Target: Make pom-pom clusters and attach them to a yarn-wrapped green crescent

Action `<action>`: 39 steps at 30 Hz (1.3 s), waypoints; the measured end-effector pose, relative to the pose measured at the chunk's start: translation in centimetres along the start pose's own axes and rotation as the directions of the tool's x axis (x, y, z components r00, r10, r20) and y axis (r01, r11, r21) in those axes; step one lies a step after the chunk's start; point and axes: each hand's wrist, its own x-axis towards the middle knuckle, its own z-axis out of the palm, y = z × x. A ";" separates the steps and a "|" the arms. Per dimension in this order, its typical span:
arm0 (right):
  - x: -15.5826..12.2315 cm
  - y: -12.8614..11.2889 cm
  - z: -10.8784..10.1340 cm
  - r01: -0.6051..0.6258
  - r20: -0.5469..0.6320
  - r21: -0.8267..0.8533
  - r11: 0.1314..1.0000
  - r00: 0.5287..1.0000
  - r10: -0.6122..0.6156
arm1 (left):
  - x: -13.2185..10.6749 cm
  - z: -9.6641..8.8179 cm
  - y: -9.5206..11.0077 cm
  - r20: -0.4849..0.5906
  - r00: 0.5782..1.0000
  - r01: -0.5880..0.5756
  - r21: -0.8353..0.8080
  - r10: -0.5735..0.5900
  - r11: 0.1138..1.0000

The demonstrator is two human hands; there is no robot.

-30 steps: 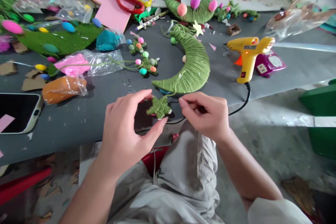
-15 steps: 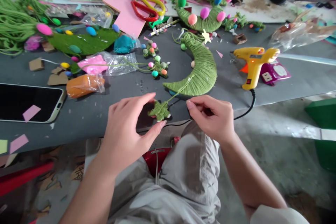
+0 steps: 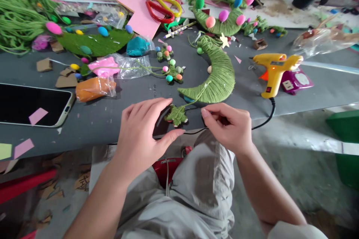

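Note:
A small green yarn-wrapped star [image 3: 176, 115] lies near the table's front edge, with bits of white at its tips. My left hand [image 3: 146, 130] is open around its left side, thumb and fingers apart. To the right of the star, my right hand [image 3: 228, 125] is closed in a pinch; whatever is between its fingertips is hidden or too small to make out. A strand of green yarn runs from the star up over a crescent [image 3: 220, 76] wound with green yarn. Small pale balls sit along the crescent's inner edge.
A yellow glue gun [image 3: 273, 71], its light lit, stands at right, its cord trailing along the table edge. Scissors [image 3: 164, 7] lie on pink paper at the back. A phone [image 3: 33, 104], bagged orange clay [image 3: 95, 87] and decorated stars [image 3: 174, 73] occupy the left and middle.
The view has shifted slightly, so table things appear a little to the right. My left hand has moved slightly right with its fingers still apart; the right hand keeps its pinch.

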 end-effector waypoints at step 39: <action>1.0 -0.7 1.0 0.266 0.230 0.019 0.964 0.937 -0.263 | -0.9 -0.4 -0.4 -0.068 0.990 -0.123 -0.031 0.121 0.992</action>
